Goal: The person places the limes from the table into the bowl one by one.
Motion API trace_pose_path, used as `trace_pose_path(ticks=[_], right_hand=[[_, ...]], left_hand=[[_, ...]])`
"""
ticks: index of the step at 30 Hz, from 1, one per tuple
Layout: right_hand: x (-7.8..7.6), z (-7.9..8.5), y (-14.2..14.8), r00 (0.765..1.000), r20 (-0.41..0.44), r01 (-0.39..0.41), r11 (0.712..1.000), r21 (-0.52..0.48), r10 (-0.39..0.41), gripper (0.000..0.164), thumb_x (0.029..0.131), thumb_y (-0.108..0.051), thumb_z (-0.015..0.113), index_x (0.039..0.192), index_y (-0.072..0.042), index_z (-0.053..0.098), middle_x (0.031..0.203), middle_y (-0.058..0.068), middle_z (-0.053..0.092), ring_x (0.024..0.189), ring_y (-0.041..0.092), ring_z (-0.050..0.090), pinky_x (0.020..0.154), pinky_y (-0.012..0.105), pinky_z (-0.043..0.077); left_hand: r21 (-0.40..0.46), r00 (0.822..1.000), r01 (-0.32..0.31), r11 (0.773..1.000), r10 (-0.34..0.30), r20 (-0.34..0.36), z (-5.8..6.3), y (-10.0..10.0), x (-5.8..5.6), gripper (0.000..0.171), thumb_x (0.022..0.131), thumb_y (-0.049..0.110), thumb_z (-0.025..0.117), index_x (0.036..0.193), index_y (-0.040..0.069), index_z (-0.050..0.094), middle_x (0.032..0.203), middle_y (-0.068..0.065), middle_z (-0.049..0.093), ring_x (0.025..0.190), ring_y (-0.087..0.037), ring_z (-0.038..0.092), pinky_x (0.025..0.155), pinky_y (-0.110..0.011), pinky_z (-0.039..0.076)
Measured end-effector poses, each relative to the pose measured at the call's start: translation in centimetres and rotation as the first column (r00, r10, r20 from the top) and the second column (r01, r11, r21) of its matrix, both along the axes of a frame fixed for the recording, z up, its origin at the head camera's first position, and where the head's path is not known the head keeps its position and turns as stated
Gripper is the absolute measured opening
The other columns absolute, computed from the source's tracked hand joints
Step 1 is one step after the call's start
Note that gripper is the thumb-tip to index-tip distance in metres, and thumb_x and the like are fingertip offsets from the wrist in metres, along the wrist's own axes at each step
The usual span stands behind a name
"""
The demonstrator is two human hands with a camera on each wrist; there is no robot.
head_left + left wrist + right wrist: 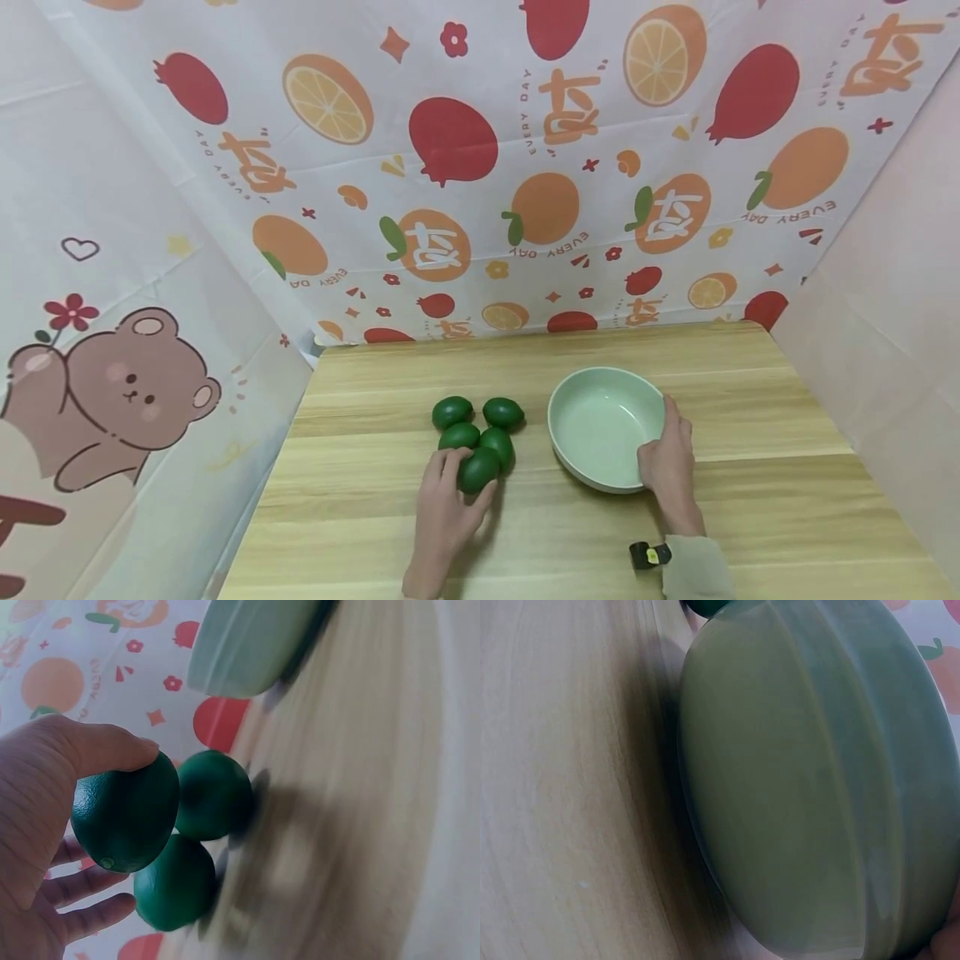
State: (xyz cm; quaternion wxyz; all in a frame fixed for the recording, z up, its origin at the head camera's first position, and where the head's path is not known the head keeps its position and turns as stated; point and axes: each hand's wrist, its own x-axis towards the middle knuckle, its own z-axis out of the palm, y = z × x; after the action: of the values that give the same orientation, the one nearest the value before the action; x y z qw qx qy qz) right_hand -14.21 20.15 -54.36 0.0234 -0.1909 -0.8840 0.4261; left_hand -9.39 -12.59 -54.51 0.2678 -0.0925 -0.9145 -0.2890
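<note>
Several dark green limes lie close together on the wooden table. With thumb and fingers around the nearest lime [478, 471], my left hand [446, 504] grips it at the front of the group. In the left wrist view the thumb presses on this lime [127, 814], and two other limes show just beyond, one of them a lower lime [174, 883]. My right hand [670, 462] holds the right rim of a pale green bowl [603, 429], thumb at the inner edge and fingers outside. The right wrist view is mostly filled by the bowl's outer wall [780, 780].
Behind the group sit a back left lime [452, 412] and a back right lime [503, 413]. The bowl stands to their right on the wooden table [360, 483]. A fruit-print cloth [480, 208] hangs behind the table, with a bear-print cloth [135, 383] at left.
</note>
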Motion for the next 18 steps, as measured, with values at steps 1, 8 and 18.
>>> trace_pose_path(ticks=[1, 8, 18], right_hand=[[0.0, 0.0, 0.0, 1.000, 0.003, 0.001, 1.000, -0.004, -0.001, 0.092, 0.084, 0.011, 0.041, 0.164, -0.015, 0.004, 0.149, 0.034, 0.030, 0.114, 0.047, 0.051, 0.092, 0.057, 0.054], [0.0, 0.0, 0.1, 1.000, 0.011, 0.002, 1.000, -0.005, -0.002, 0.095, 0.083, 0.011, 0.042, 0.164, -0.017, 0.003, 0.151, 0.033, 0.029, 0.114, 0.046, 0.050, 0.091, 0.057, 0.054], [0.0, -0.1, 0.0, 1.000, 0.020, -0.006, 1.000, -0.012, 0.006, 0.094, 0.084, 0.012, 0.043, 0.164, -0.016, 0.002, 0.152, 0.033, 0.027, 0.116, 0.046, 0.050, 0.094, 0.057, 0.054]], left_hand=[[-0.005, 1.000, 0.008, 1.000, -0.008, -0.011, 0.1, 0.1, -0.1, 0.057, 0.066, 0.026, 0.094, 0.112, 0.009, 0.063, 0.109, -0.007, 0.061, 0.100, -0.022, 0.066, 0.082, -0.042, 0.061], [-0.007, 0.996, 0.061, 0.998, -0.062, -0.057, 1.0, 1.1, -1.0, 0.056, 0.069, 0.026, 0.092, 0.113, 0.008, 0.062, 0.112, -0.009, 0.060, 0.101, -0.024, 0.067, 0.082, -0.043, 0.061], [-0.043, 0.989, 0.092, 0.995, -0.096, -0.110, 2.1, 2.8, -2.0, 0.056, 0.067, 0.028, 0.092, 0.112, 0.009, 0.064, 0.110, -0.011, 0.061, 0.101, -0.024, 0.064, 0.081, -0.041, 0.059]])
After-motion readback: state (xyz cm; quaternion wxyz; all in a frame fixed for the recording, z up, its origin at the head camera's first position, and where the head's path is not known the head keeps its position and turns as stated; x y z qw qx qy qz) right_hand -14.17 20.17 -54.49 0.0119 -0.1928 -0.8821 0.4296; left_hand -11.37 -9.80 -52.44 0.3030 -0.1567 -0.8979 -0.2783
